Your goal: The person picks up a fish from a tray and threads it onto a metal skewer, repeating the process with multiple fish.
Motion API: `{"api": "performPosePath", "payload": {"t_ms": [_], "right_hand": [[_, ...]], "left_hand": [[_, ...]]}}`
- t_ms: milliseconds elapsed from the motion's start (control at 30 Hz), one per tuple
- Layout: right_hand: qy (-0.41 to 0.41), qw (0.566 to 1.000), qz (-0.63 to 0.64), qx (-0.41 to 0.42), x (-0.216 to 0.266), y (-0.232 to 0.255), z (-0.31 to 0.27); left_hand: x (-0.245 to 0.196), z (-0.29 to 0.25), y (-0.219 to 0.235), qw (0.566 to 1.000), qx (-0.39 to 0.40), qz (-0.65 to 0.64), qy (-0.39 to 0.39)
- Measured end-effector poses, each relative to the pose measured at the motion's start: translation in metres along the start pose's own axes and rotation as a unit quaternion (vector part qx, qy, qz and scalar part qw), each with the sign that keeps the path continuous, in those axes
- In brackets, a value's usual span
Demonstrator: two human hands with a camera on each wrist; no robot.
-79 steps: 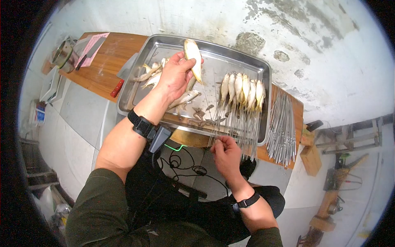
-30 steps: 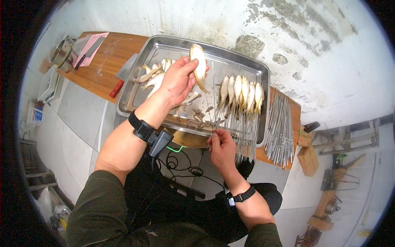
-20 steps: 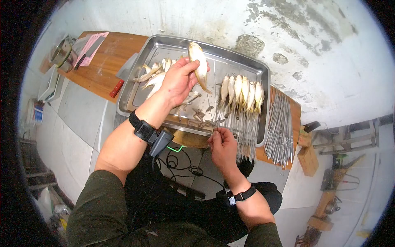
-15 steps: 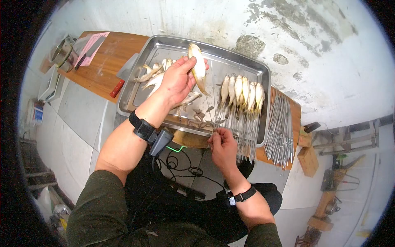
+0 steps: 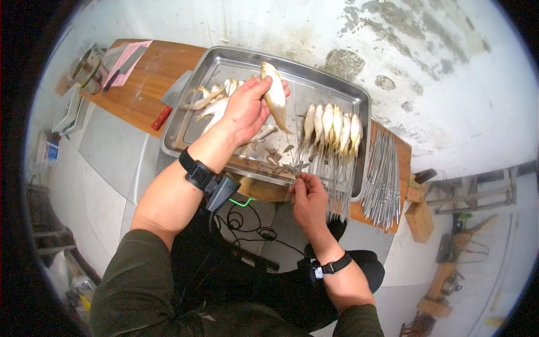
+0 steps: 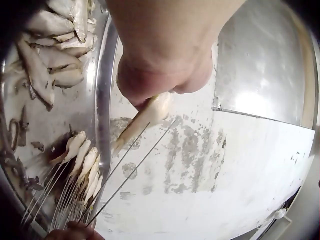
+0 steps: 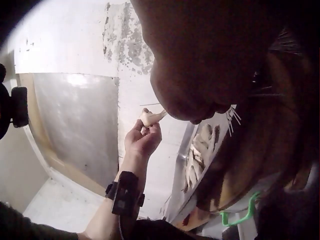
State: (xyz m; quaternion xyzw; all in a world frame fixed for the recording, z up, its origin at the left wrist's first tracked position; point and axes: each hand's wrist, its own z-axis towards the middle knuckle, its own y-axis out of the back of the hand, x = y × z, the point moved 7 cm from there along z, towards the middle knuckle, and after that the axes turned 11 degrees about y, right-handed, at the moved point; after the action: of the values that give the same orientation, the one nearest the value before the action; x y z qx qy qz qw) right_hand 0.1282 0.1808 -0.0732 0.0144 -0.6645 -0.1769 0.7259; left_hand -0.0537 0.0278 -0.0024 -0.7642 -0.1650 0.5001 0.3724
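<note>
The left hand [image 5: 247, 110] holds a pale yellowish fish [image 5: 274, 96] above the metal tray [image 5: 224, 52], thumb on its side, tail pointing down. Lower right, the right hand [image 5: 310, 203] pinches thin metal skewers at the tray's front edge. In the left wrist view two skewers [image 6: 131, 173] run from the right fingertips up toward the held fish [image 6: 149, 119]; whether either has entered it I cannot tell. Several skewered fish [image 5: 337, 124] lie side by side at the tray's right, skewers toward the front. Loose fish [image 5: 211, 102] lie at its left, partly behind the left forearm.
A bundle of bare skewers [image 5: 383, 178] lies on the wooden table [image 5: 168, 62] right of the tray. Left of it are a red-handled knife [image 5: 161, 118], a dark-handled knife [image 5: 112, 79] on pink paper and a metal pot [image 5: 85, 68]. Black cables [image 5: 255, 230] lie below on the floor.
Since the earliest frame, the left hand with its fish has moved slightly right and down, and the fish has tilted. The right hand has shifted slightly, still pinching the skewers.
</note>
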Motion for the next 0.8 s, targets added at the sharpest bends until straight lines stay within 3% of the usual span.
{"api": "performPosePath", "payload": {"t_ms": [367,567,800], "right_hand": [[0.006,1.000,0.018,-0.014,0.0023,0.0019,0.0028],[-0.008,1.000,0.022,-0.006,-0.0001,0.0014,0.0025],[0.003,1.000,0.024,-0.004,0.0004,0.0009,0.0033]], "left_hand": [[0.0036,0.0007,-0.0054,0.999,0.027,0.034,0.004],[-0.0012,0.0014,0.0013,1.000,-0.013,0.013,-0.004],[0.0049,-0.0006,-0.0028,0.999,-0.003,0.032,0.014]]}}
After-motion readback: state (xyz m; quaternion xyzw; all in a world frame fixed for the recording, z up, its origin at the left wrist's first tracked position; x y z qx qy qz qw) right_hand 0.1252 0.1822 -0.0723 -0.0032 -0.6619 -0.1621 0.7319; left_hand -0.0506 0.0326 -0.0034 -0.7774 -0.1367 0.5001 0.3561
